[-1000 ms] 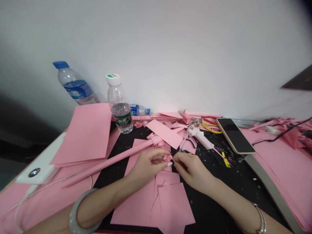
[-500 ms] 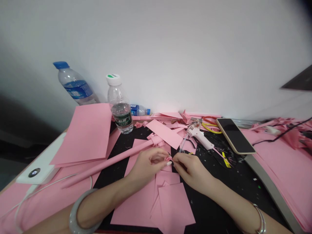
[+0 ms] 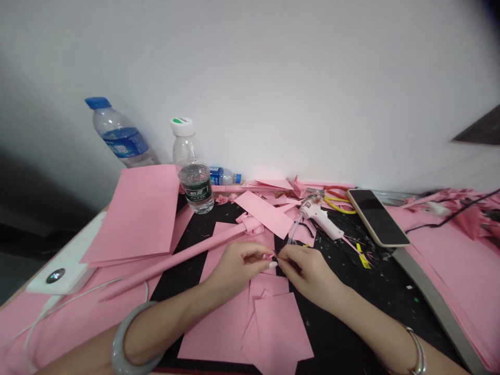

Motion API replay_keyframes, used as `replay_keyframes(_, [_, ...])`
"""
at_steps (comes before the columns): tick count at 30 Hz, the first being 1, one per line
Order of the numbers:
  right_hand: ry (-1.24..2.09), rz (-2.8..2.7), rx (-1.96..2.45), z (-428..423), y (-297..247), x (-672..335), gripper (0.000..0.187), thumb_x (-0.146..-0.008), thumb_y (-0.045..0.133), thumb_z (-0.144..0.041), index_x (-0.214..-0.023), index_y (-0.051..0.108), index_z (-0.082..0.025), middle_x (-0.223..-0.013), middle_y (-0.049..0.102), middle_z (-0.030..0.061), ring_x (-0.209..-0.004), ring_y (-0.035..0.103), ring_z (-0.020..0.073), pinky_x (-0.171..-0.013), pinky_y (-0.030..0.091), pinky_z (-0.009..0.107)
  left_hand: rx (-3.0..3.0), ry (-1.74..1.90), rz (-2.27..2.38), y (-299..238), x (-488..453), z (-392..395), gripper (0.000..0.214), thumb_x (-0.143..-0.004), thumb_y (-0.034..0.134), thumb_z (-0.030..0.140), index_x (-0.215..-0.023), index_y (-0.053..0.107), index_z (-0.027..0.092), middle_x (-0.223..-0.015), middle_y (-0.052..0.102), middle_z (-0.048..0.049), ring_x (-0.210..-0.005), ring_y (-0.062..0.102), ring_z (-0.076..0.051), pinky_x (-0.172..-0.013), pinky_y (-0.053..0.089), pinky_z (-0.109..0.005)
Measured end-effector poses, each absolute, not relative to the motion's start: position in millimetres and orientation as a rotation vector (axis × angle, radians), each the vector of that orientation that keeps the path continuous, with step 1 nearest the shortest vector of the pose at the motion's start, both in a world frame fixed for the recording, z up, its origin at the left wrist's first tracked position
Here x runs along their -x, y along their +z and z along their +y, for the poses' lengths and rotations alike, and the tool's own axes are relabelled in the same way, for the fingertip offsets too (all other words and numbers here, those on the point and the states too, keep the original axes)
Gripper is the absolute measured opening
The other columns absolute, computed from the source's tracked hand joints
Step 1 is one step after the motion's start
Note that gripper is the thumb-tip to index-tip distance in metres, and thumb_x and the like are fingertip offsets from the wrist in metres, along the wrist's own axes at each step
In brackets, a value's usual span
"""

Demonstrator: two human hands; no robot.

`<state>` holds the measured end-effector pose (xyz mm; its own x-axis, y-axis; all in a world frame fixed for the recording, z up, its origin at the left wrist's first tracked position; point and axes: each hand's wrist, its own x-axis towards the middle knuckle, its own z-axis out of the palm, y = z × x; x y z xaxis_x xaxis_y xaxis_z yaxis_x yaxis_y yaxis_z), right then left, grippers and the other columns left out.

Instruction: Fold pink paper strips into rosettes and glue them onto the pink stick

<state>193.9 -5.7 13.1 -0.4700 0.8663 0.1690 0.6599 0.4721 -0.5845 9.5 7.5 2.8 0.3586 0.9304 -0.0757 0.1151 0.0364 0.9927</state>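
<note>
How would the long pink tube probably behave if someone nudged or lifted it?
The long pink tube looks like rolled paper, so it should be light for its size. It runs straight, suggesting some stiffness. Its round body may want to roll, but the folded pink pieces at its far end might check that.

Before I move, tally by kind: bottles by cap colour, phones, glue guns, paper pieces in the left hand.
Blue-capped bottles: 2
White-capped bottle: 1
Phone: 1
Glue gun: 1
Pink paper piece in left hand: 1
Total: 6
</note>
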Motion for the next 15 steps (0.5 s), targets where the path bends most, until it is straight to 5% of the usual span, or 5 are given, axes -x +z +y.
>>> replay_keyframes(15, [0.551,-2.160,1.176,-12.5,10.5,-188.8,0.012,-0.085,0.050,-0.012,-0.093,0.052,-0.020,-0.070,0.050,-0.0014,-0.059,0.049,0.0113,-0.050,0.037,0.021,-0.826,0.875,0.792,-4.6,-11.2,11.1,0.023,-0.065,0.079,0.025,-0.075,0.061,0.013,-0.078,0.070,-0.0029,-0.073,0.066,-0.014,-0.073,0.052,-0.029])
